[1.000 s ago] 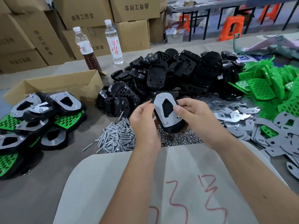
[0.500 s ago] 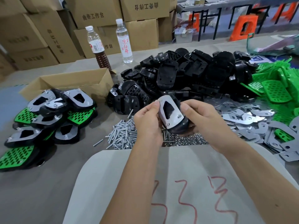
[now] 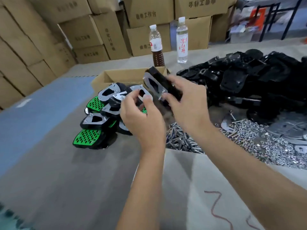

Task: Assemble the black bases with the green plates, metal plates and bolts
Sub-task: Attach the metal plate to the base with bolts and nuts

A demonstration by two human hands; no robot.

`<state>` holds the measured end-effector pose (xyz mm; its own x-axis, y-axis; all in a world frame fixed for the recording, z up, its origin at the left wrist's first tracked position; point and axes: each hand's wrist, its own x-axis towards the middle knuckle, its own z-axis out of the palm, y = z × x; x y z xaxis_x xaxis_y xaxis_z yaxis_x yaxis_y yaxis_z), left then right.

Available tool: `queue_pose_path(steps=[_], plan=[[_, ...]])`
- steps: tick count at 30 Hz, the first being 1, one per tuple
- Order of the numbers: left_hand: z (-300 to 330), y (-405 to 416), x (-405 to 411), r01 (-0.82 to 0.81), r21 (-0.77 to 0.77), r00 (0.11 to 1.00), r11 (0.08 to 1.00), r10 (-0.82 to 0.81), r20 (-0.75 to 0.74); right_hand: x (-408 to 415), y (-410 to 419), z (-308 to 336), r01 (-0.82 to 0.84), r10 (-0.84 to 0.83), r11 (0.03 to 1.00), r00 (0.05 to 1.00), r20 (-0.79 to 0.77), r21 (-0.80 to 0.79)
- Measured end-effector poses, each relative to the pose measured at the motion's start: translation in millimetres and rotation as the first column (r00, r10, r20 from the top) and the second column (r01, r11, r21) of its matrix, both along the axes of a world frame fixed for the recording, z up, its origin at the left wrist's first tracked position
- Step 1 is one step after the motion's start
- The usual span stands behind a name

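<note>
My right hand [image 3: 186, 103] grips an assembled black base with a metal plate [image 3: 156, 83], tilted on edge above the pile of finished assemblies [image 3: 101, 113], which show green plates and metal plates with bolts. My left hand [image 3: 141, 117] hovers just left of it with fingers curled and apart, holding nothing. A heap of black bases [image 3: 249, 83] lies to the right. Loose bolts [image 3: 179, 140] and nuts [image 3: 265, 143] are spread in front of that heap.
An open cardboard box [image 3: 123, 75] stands behind the finished pile. Two bottles [image 3: 181, 40] stand further back, before stacked cartons [image 3: 79, 34]. Loose metal plates [image 3: 289, 128] lie at the right edge. A grey sheet with red marks [image 3: 207, 196] lies near me.
The view has swung left. My right hand has carried the assembled base left and up over the finished pile. My left hand has let go of it.
</note>
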<state>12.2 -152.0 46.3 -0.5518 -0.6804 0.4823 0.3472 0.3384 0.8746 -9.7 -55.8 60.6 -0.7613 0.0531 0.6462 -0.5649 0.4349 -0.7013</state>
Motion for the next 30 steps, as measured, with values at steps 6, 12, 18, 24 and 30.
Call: queue_pose_path(steps=[6,12,18,24,30], plan=[[-7.9,-49.1,-9.4,-0.181,0.038,0.976,0.983,0.175,0.127,-47.0,-90.3,16.6,-0.162,0.146,0.601,0.985,0.092,0.783],[-8.1,-49.4,-6.9,-0.175,0.058,0.979,0.983,0.168,0.113,-49.3,-85.9,26.8,-0.336,0.268,0.692,0.941,0.205,0.639],[-6.4,2.6,-10.5,0.018,-0.054,0.999,0.998,-0.016,0.032,-27.2,-7.5,-6.4,0.321,-0.341,0.799,0.938,-0.056,0.508],[-25.1,52.9,-23.1,0.237,0.1,0.874,0.966,-0.257,0.413,-28.8,54.5,-43.9,0.323,-0.478,0.866,0.758,0.443,0.381],[-29.7,64.0,-27.7,0.277,0.052,0.818,0.959,-0.264,0.51,-44.9,74.2,-23.5,0.278,-0.281,0.956,0.763,0.582,0.096]])
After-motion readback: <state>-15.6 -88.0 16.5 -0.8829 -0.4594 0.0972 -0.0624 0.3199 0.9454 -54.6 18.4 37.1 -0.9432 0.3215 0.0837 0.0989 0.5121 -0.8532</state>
